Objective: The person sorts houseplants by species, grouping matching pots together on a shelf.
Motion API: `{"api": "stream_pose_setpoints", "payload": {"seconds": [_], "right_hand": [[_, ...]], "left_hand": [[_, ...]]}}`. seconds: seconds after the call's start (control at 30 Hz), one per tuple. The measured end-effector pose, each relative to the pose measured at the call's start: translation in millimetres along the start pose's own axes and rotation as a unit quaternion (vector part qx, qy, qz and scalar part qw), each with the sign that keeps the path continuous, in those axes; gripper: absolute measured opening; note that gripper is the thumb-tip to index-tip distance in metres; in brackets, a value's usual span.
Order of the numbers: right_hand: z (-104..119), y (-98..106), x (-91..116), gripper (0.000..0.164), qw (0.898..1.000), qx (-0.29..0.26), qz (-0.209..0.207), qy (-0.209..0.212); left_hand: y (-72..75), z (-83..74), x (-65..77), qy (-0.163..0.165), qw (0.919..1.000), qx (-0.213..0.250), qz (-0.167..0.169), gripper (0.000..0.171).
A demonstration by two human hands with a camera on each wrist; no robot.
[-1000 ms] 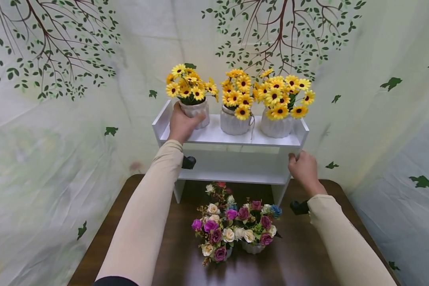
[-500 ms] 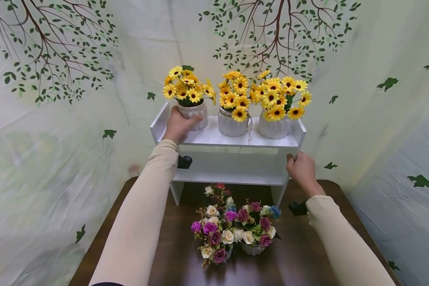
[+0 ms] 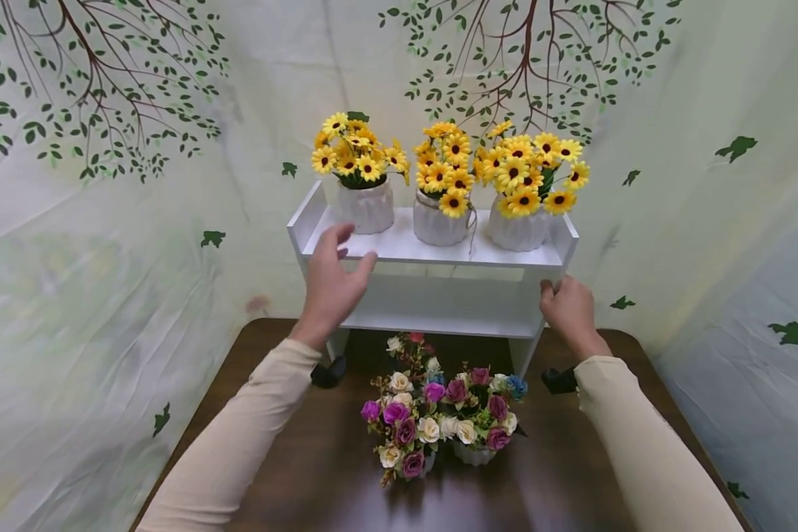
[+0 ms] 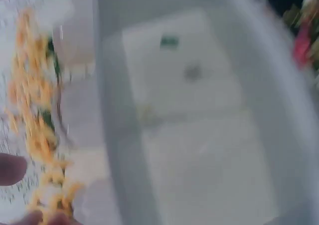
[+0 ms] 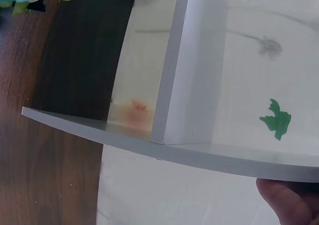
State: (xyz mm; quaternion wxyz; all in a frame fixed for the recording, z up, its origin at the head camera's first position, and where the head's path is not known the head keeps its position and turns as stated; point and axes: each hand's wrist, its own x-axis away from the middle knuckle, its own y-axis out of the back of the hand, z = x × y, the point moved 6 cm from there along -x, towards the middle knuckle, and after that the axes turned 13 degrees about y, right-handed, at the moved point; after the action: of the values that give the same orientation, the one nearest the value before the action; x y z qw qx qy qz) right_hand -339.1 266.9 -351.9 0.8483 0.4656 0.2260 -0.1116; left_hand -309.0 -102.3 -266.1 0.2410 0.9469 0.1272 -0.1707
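A white two-tier shelf (image 3: 439, 325) bears three pale ribbed pots of yellow flowers on its top board: a left pot (image 3: 366, 209), a middle pot (image 3: 441, 223) and a right pot (image 3: 519, 230). Just in front of and below the left pot is my left hand (image 3: 332, 284), fingers and thumb spread, holding nothing. The left wrist view is blurred; fingertips (image 4: 11, 170) show at its left edge. My right hand (image 3: 568, 314) has its fingers curled at the shelf's right side panel (image 5: 209, 162), with the thumb against the edge. Some of its fingers are hidden.
Two pots of mixed roses, a left bunch (image 3: 406, 421) and a right bunch (image 3: 482, 410), stand on the dark wooden table (image 3: 332, 473) before the shelf. Behind hangs a pale cloth backdrop (image 3: 273, 96) with painted branches and leaves.
My left hand has let go of the left flower pot and drawn back, down and toward me. That pot stands on the top board. The right hand keeps its place at the shelf's side.
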Motion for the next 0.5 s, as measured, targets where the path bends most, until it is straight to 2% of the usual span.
{"api": "stream_pose_setpoints", "payload": {"seconds": [0.1,0.17,0.2,0.27,0.37,0.43,0.5], "right_hand": [[-0.8,0.9,0.9,0.036,1.0,-0.001,-0.006,0.007],[-0.3,0.6,1.4,0.035,1.0,-0.004,-0.004,0.009],[0.0,0.5,1.4,0.035,1.0,-0.004,-0.002,0.009],[0.3,0.3,1.6,0.036,1.0,-0.005,0.002,0.007],[0.9,0.9,1.7,0.036,1.0,-0.007,0.006,0.004],[0.6,1.5,1.0,0.036,1.0,-0.007,0.005,0.004],[-0.1,1.9,0.2,0.036,1.0,-0.005,0.003,0.005]], "left_hand": [[-0.3,21.5,46.1,-0.086,0.9963,0.006,0.005,0.029],[-1.0,47.1,72.4,-0.11,0.9939,-0.007,0.007,0.017],[-1.6,62.2,83.7,-0.107,0.9941,-0.012,0.008,0.014],[-4.0,94.8,103.3,-0.073,0.997,-0.02,0.014,0.011],[-12.5,141.9,130.0,0.019,0.9982,-0.038,0.041,0.012],[-22.3,168.5,148.3,0.074,0.9927,-0.054,0.078,0.015],[-35.2,188.3,166.8,0.102,0.9842,-0.073,0.125,0.016]]}}
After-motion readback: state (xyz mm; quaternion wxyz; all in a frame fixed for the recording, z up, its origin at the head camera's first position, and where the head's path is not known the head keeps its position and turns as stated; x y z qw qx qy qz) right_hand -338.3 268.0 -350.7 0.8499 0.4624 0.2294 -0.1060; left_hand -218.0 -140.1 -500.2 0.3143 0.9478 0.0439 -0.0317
